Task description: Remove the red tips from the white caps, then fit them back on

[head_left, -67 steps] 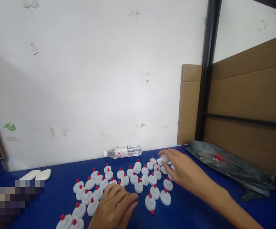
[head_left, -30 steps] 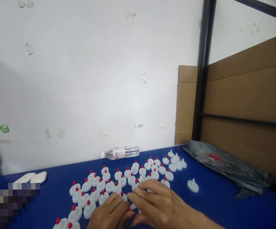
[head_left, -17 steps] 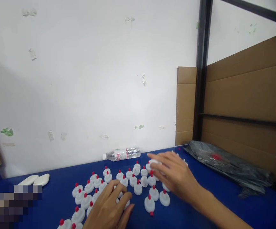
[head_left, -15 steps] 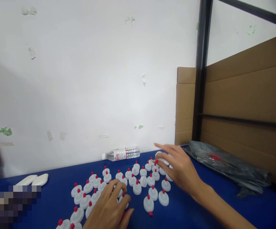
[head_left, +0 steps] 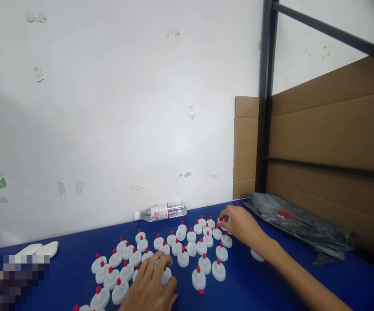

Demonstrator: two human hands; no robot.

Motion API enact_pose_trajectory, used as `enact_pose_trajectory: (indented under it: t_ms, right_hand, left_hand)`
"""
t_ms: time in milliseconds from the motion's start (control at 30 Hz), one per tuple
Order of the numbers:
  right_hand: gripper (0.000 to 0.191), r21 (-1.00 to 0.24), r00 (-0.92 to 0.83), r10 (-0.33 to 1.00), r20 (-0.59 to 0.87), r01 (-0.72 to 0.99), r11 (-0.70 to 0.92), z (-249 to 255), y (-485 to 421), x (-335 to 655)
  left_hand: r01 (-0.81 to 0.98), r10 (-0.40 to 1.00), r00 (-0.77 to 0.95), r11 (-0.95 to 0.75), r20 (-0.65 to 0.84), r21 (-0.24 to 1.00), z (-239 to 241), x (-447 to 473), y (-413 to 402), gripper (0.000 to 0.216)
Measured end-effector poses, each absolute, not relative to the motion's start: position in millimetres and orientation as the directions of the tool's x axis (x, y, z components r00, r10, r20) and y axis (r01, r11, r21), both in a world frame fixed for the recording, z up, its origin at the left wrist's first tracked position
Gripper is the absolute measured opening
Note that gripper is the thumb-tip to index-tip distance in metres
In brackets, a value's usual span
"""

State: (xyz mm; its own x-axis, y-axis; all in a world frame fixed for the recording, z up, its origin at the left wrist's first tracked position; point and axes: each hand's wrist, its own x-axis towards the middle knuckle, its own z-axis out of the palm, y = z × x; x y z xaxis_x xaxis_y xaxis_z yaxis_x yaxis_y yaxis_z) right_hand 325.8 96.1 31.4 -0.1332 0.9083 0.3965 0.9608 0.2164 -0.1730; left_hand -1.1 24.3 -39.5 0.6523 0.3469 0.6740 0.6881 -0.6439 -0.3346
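Many white round caps with red tips [head_left: 218, 271] are spread over the blue table [head_left: 73, 259]. My left hand [head_left: 152, 280] is low in the middle, fingers curled over a white cap [head_left: 166, 275] that shows between fingers and thumb. A bit of red shows by the thumb tip. At the far right of the group, my right hand [head_left: 238, 221] has its fingertips pinched at the red tip of another cap [head_left: 221, 221], partly covered by the hand. One more cap [head_left: 257, 255] lies partly behind my right forearm.
A clear plastic bottle [head_left: 164, 211] lies on its side against the white wall. Dark plastic sheeting [head_left: 297, 220] rests at the right, near cardboard [head_left: 329, 129] and a black metal frame [head_left: 266, 95]. Two white oval pieces [head_left: 48, 249] lie at the left.
My right hand's fingers were spread over the far caps and are now drawn together in a pinch. My left hand stays nearly in place, curled. The view has shifted slightly.
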Motion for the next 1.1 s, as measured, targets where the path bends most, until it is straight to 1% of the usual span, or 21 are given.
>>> enact_pose_trajectory:
  t_ms: [133,233,433,633,733,867,967,1033,1100]
  right_hand:
    - [0.02,-0.177,-0.118,0.947,0.3,0.968,0.177,30.7,98.3,327.6]
    - [0.022,-0.197,-0.127,0.955,0.269,0.963,0.184,31.6,97.7,326.5]
    - [0.021,-0.251,-0.182,0.946,0.267,0.935,0.251,33.8,96.1,326.0]
    - [0.025,-0.268,-0.208,0.939,0.272,0.921,0.282,31.9,97.4,326.8]
    - [0.029,-0.245,-0.191,0.938,0.289,0.933,0.265,32.8,96.9,326.6]
    - [0.028,-0.174,-0.103,0.949,0.299,0.972,0.16,37.3,97.5,335.8]
    - [0.027,-0.111,-0.072,0.97,0.231,0.989,0.1,37.0,98.9,346.8]
    - [0.028,-0.073,-0.077,0.982,0.173,0.993,0.091,33.1,99.8,352.1]
    - [0.028,-0.049,-0.094,0.986,0.136,0.994,0.101,28.0,100.4,354.5]
  left_hand:
    - [0.667,0.325,0.672,-0.656,0.666,-0.353,-33.1,3.0,19.7,0.021]
    - [0.662,0.282,0.657,-0.66,0.699,-0.356,-25.5,7.9,16.4,0.02]
    - [0.696,0.243,0.59,-0.637,0.77,-0.332,-20.4,16.0,16.1,0.023]
    - [0.68,0.187,0.581,-0.646,0.792,-0.347,-17.6,16.5,13.1,0.025]
    - [0.677,0.236,0.598,-0.66,0.766,-0.325,-16.2,16.7,11.5,0.025]
    - [0.69,0.259,0.571,-0.666,0.779,-0.284,-15.9,15.1,12.1,0.026]
    - [0.671,0.268,0.599,-0.682,0.755,-0.29,-15.6,10.9,12.7,0.027]
    - [0.649,0.287,0.633,-0.702,0.719,-0.292,-15.2,8.5,12.8,0.027]
    - [0.651,0.278,0.604,-0.712,0.747,-0.262,-14.4,7.6,12.7,0.026]
